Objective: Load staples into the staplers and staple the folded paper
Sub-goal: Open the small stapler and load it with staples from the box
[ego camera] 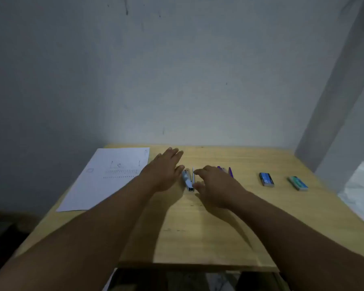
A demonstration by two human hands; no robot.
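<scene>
A small silver-blue stapler (188, 180) lies on the wooden table (208, 238) between my two hands. My left hand (164, 170) hovers flat just left of it, fingers straight, thumb near its far end. My right hand (213, 184) is right of it, fingers loosely spread, thumb and forefinger close to the stapler without a clear grip. A purple stapler (229, 171) shows partly behind my right hand. Two staple boxes lie to the right: a blue one (266, 179) and a teal one (298, 183). A printed white paper sheet (105, 179) lies flat at the left.
A grey wall stands right behind the table's far edge. The table's left and front edges drop to a dark floor. A pale patterned surface shows beyond the right edge.
</scene>
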